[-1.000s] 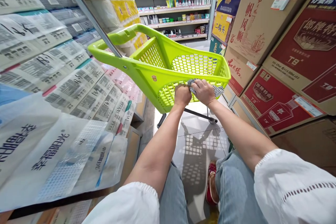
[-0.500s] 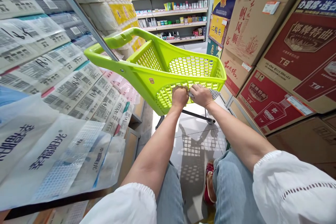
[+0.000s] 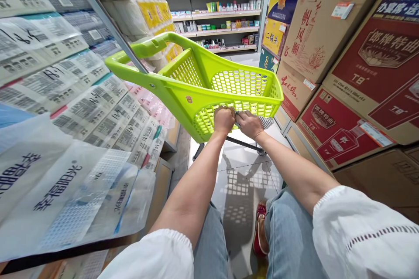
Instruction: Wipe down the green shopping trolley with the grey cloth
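A lime-green shopping cart (image 3: 170, 96) stands side-on in front of me, its handle to the left. My left hand (image 3: 224, 119) is closed in a fist against the cart's lattice side; what its fingers hold is hidden. Close beside it, nearly touching, my right hand (image 3: 248, 124) is closed on a striped cloth (image 3: 266, 122). The cloth's loose end pokes out to the right of that hand, against the lattice. Inside the cart's basket no goods show.
Packaged paper goods (image 3: 94, 96) are stacked on the left, with plastic-wrapped packs (image 3: 59, 192) nearer. Red and brown cartons (image 3: 363, 74) line the right. Shelves of small bottles and boxes (image 3: 216, 6) stand behind the cart. Pale tiled floor (image 3: 242, 165) lies below.
My right hand has shifted slightly left and down, and more of the striped cloth shows beside it. My left hand and the cart stay nearly still.
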### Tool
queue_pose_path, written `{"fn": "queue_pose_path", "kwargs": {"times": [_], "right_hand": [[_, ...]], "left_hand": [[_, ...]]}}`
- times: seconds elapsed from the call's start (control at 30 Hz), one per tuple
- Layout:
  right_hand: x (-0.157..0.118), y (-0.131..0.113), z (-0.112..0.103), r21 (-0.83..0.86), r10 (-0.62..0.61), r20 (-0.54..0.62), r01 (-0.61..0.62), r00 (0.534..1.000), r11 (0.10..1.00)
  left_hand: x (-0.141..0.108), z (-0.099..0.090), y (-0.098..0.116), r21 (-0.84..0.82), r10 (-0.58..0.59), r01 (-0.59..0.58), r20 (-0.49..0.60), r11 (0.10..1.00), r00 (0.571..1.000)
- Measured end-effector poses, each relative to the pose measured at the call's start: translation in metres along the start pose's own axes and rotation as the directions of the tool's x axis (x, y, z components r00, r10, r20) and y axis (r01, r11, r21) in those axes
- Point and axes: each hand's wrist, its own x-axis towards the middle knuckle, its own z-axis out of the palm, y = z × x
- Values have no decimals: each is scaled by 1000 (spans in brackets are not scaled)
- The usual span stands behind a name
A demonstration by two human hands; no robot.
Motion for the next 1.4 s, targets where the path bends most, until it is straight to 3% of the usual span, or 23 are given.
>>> {"fn": "queue_pose_path", "kwargs": {"times": [0.1,0.2,0.3,0.4,0.5,0.6,0.77,0.87,0.93,1.2,1.4], "right_hand": [[-4,-4,5,2,-34,68,34,997,999],[6,-2,-8,7,-51,49,51,997,999],[27,4,-35,2,-13,-94,14,995,1000],[45,8,-56,20,78,-268,-76,960,997],[48,6,-55,24,93,-310,-90,946,996],[36,-1,-35,-9,56,-232,-59,971,998],[8,-16,-1,-28,-12,8,12,1000,1000],[0,-21,5,-14,-40,114,42,993,999],[2,-19,2,-5,-42,124,43,991,999],[34,7,-52,11,22,-181,-21,983,1000],[29,15,-68,59,18,-227,-5,974,998]], "left_hand": [[0,-1,-2,4,-17,17,-33,1000,999],[0,-3,-5,-6,-37,37,-29,999,999],[-1,-6,-10,-29,-35,35,-27,999,999],[-2,-7,-13,-49,-13,11,-51,999,999],[-3,-7,-16,-43,-1,-2,-67,999,998],[-4,-5,-18,-25,-2,1,-55,1000,998],[-4,-2,-20,8,5,-4,-74,1000,997],[-4,-2,-20,7,10,-9,-96,1000,995],[-5,-3,-20,-2,7,-8,-91,1000,996],[-7,-5,-23,19,2,-1,-79,1000,997],[-23,-13,-21,7,54,-53,-81,999,995]]}}
